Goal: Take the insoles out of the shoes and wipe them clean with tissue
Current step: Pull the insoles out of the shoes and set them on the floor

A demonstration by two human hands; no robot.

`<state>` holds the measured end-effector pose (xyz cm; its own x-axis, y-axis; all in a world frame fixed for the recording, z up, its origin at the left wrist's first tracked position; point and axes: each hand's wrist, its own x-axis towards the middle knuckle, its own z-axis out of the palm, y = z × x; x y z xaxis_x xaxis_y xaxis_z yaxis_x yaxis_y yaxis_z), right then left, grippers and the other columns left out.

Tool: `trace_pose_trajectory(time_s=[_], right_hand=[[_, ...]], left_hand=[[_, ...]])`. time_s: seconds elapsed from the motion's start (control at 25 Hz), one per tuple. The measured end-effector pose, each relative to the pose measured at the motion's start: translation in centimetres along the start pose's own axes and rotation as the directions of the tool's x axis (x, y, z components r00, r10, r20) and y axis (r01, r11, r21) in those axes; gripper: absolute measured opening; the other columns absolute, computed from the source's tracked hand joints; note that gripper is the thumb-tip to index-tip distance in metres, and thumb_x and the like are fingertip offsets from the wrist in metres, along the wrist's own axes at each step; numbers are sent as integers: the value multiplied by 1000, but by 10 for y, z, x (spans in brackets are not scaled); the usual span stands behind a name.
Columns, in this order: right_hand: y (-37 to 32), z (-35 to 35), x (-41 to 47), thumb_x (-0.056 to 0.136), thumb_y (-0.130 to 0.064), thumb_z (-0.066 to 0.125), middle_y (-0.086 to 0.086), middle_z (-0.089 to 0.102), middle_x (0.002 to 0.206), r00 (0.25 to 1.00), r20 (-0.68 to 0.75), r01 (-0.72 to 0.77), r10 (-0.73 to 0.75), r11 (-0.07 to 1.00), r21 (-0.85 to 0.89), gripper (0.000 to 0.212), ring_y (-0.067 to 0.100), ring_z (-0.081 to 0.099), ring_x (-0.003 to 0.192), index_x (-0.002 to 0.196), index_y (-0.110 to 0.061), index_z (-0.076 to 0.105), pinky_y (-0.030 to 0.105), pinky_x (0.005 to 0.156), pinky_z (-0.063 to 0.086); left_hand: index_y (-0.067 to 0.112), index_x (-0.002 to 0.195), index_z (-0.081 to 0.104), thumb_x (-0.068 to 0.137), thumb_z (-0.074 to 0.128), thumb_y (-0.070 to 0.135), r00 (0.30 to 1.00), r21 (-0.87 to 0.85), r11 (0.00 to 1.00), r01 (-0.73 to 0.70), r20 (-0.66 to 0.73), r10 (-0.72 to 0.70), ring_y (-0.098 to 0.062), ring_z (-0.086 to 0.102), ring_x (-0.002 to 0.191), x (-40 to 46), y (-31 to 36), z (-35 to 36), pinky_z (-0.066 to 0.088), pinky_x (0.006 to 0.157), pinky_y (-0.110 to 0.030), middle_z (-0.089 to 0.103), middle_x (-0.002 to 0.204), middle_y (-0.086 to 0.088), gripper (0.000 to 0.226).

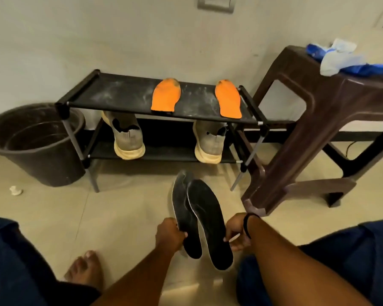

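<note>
Insoles overlapped between both hands' grip

Open beige tiled floor lies between the person's knees and the black two-tier metal-framed shoe rack. The passage is flanked on the left by a dark round plastic bucket and on the right by a brown moulded plastic stool. Two orange foam insoles occupy the right half of the rack's top shelf; its dusty left half is bare.

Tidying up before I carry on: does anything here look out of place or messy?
A crumpled white scrap lies on the floor beside the dark bin, not in it. The shoe rack's top shelf is smeared with whitish dust around the orange insoles.
</note>
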<state>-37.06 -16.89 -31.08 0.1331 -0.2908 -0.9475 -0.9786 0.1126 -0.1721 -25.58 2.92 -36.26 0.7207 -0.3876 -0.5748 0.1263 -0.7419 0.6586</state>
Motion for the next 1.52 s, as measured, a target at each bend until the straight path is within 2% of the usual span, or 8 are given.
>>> trace_pose_trajectory(time_s=[0.16, 0.44, 0.6, 0.72, 0.88, 1.08, 1.32, 1.52], right_hand=[[6, 7, 30, 88, 5, 58, 16, 66, 108, 995, -41, -88, 91, 995, 51, 14, 29, 64, 90, 99, 4, 67, 39, 93, 55], [-4, 0, 59, 84, 5, 61, 24, 62, 100, 924, -383, 91, 12, 964, 248, 16, 40, 66, 91, 100, 5, 61, 43, 70, 58], [-1, -2, 65, 78, -15, 70, 20, 60, 109, 882, -467, 49, 59, 975, 215, 29, 40, 62, 102, 104, -5, 60, 48, 85, 57], [11, -8, 86, 61, -43, 64, 13, 57, 126, 836, -542, -30, 87, 993, 113, 61, 40, 50, 122, 117, -23, 54, 52, 105, 40], [13, -7, 70, 73, -41, 67, 14, 46, 139, 828, -546, -23, 123, 982, 187, 73, 39, 38, 133, 137, -21, 41, 49, 114, 28], [1, -11, 62, 88, -24, 64, 12, 52, 108, 827, -562, 99, 12, 981, 167, 46, 29, 53, 106, 129, -5, 52, 31, 90, 40], [-14, -4, 50, 89, -16, 61, 16, 62, 122, 735, -673, 188, -83, 979, 84, 34, 33, 59, 115, 121, -4, 60, 37, 92, 47], [-37, -3, 62, 71, -36, 68, 14, 72, 88, 736, -648, 364, -193, 921, 140, 28, 37, 71, 80, 91, -16, 67, 49, 74, 61]], left_hand=[[13, 97, 63, 69, 88, 13, 984, 6, 992, 130, 120, -130, -32, 73, 84, 34, -40, 16, 64, 75, -45, 71, 97, -11, 38], [12, 105, 71, 72, 83, 16, 991, 70, 997, -31, 132, 22, -25, 71, 94, 66, -17, 34, 59, 84, -33, 74, 102, -9, 36], [4, 103, 69, 75, 82, 4, 995, -4, 998, -56, 88, 56, -31, 72, 91, 78, 3, 46, 61, 84, -40, 72, 99, -14, 32], [7, 109, 67, 75, 84, 5, 998, -44, 999, -31, 59, 34, -28, 74, 81, 81, 6, 56, 63, 80, -43, 72, 97, -12, 38], [11, 104, 73, 80, 81, 12, 997, 49, 997, -63, 46, 61, -30, 74, 87, 76, 3, 59, 60, 86, -43, 74, 98, -11, 26], [8, 109, 69, 82, 82, 20, 994, 115, 988, -100, 48, 95, -30, 71, 95, 65, 10, 54, 58, 89, -39, 73, 104, -12, 32], [8, 122, 66, 88, 76, 39, 974, 133, 982, -135, -163, 156, -29, 66, 107, 56, 27, 32, 51, 89, -34, 69, 117, -8, 47], [21, 83, 72, 93, 65, 48, 922, 55, 967, -250, -292, 255, -22, 67, 77, 41, 66, 12, 57, 75, -34, 71, 80, 1, 29]])
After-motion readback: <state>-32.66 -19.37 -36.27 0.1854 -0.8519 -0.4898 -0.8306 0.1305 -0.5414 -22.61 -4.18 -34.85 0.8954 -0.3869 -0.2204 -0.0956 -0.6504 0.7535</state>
